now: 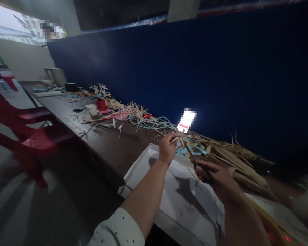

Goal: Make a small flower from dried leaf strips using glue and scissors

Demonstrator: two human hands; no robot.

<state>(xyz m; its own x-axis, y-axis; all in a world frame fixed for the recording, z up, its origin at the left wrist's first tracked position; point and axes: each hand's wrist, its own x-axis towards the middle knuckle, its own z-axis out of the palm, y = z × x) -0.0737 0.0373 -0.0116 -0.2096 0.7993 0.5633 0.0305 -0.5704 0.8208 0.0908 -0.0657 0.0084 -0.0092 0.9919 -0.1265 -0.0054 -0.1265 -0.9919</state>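
Note:
My left hand (pixel 167 147) is closed in a pinch on a pale strip of dried husk (pixel 180 136), above the far edge of a white cardboard tray (pixel 141 160). In my right hand (pixel 213 174) is a pair of scissors (pixel 190 152), its fingers wrapped round the dark handles. The scissors' blades point up and left toward the strip by my left fingers. Whether the blades touch the strip I cannot tell. Loose husk scraps lie in the tray, and red handwriting marks its bottom.
A bundle of dried husks (pixel 241 160) lies right of the tray. A lit phone (pixel 187 121) leans by the blue wall (pixel 220 68). Along the table (pixel 105 143) are husk flowers (pixel 136 110), a red thread spool (pixel 101 105) and a white cup (pixel 91 109). A red chair (pixel 33 136) stands left.

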